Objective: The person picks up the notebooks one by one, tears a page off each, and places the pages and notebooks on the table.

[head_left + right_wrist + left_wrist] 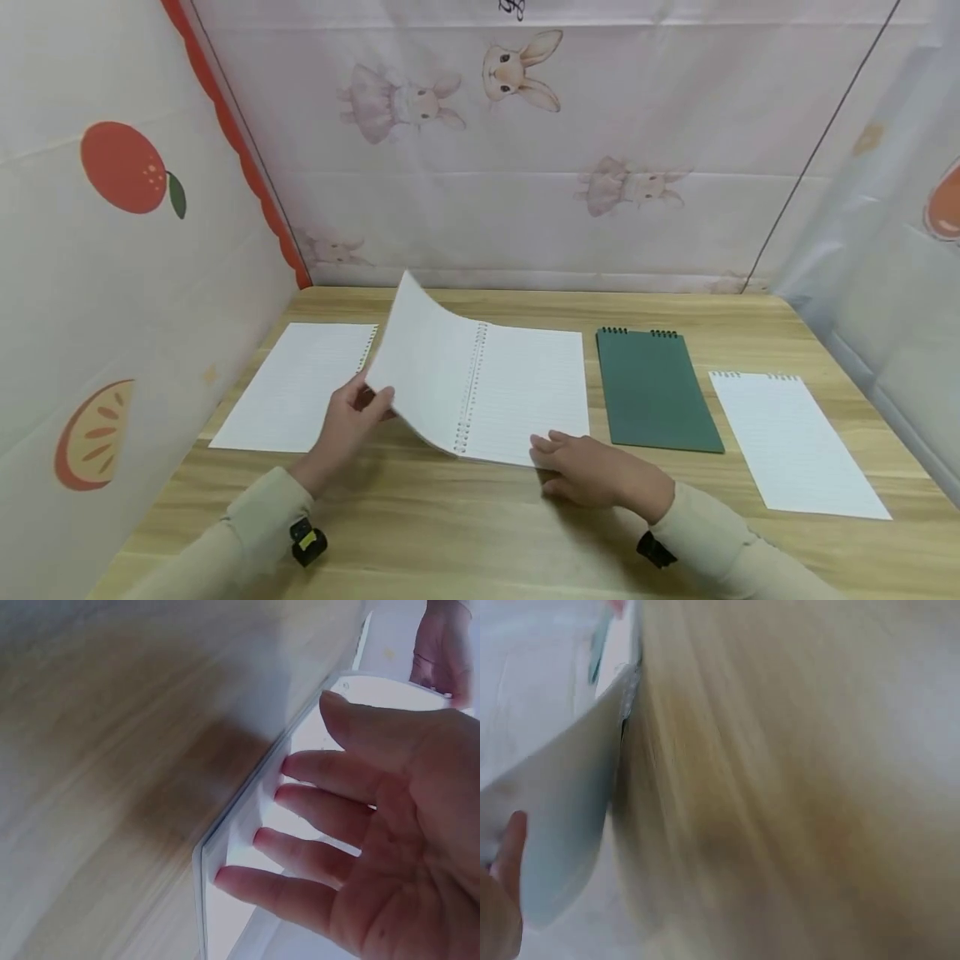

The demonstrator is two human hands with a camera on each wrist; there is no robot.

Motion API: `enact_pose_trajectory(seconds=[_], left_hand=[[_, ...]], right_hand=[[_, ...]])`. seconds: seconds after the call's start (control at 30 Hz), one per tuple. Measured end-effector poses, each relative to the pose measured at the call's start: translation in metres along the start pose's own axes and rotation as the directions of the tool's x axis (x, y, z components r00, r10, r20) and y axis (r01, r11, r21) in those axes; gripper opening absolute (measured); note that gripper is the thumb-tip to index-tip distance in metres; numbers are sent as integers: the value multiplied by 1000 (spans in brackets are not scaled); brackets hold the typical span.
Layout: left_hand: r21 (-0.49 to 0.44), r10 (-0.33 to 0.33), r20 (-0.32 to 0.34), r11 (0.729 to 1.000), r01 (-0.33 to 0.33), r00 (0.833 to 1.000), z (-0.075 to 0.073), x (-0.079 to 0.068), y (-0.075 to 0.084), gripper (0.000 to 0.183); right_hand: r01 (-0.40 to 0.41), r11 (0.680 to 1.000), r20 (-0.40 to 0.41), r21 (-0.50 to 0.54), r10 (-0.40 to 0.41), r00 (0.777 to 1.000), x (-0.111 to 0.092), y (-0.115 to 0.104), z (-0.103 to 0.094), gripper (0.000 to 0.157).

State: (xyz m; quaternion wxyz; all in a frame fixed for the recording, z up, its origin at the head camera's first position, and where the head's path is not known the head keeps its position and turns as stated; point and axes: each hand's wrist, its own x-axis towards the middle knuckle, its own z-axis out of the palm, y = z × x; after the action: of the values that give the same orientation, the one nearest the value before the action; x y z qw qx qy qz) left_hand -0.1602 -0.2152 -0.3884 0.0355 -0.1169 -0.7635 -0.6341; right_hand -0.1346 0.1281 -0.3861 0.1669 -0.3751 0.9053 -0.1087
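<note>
A spiral notebook point(534, 387) lies open at the middle of the table, its right side a lined white page. My left hand point(351, 421) pinches the lower outer corner of its left side point(423, 358), which curves up off the table from the coil point(471, 392). In the left wrist view, a finger point(511, 847) lies along this raised, bent sheet point(566, 795). My right hand point(588, 468) rests at the right page's lower edge. Seen from the right wrist, its fingers point(315, 844) are spread and loosely extended over the page's edge, gripping nothing.
Left of the notebook lies a lined white notebook point(300, 387) with a coil on its right edge. On the right are a dark green top-coil notepad point(656, 392) and a lined white top-coil pad point(802, 450). A printed cloth wall point(480, 217) stands behind the wooden table point(465, 533).
</note>
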Motion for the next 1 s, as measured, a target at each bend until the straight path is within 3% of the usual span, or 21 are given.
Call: enact_pose_trajectory(seconds=[0.07,0.2,0.33,0.43,0.57,0.63,0.7,0.87,1.0], left_hand=[[62,130,23,989,-131,991,14,0,5,52],[162,317,124,928,-334,940,44,4,12,60],[259,365,259,866,-428,894,69,7,10,66],[310,400,321,812,-495,858,87,8,8,61],[371,467,389,710,-599,794,111,11,7,46],[406,456,435,670,-621,776,121,12,7,42],[442,420,482,642,-627,769,130,12,7,40],[557,279,556,575,-600,783,146,8,7,36],[616,190,606,503,-607,772,156,5,2,36]], right_hand=[[4,1000,1,5,-4,1000,-2,2,0,45],[14,999,6,30,-15,1000,-8,5,-1,46],[31,997,14,72,-32,999,-12,9,0,47],[39,995,19,88,-41,999,-16,13,1,42],[18,993,38,120,-23,999,-26,24,-1,39],[1,989,41,147,-8,999,-35,31,-6,39],[-15,985,32,171,10,999,-47,37,-12,38],[-54,982,-56,182,65,996,-69,45,-25,37],[-78,986,-149,146,99,984,-71,42,-26,46]])
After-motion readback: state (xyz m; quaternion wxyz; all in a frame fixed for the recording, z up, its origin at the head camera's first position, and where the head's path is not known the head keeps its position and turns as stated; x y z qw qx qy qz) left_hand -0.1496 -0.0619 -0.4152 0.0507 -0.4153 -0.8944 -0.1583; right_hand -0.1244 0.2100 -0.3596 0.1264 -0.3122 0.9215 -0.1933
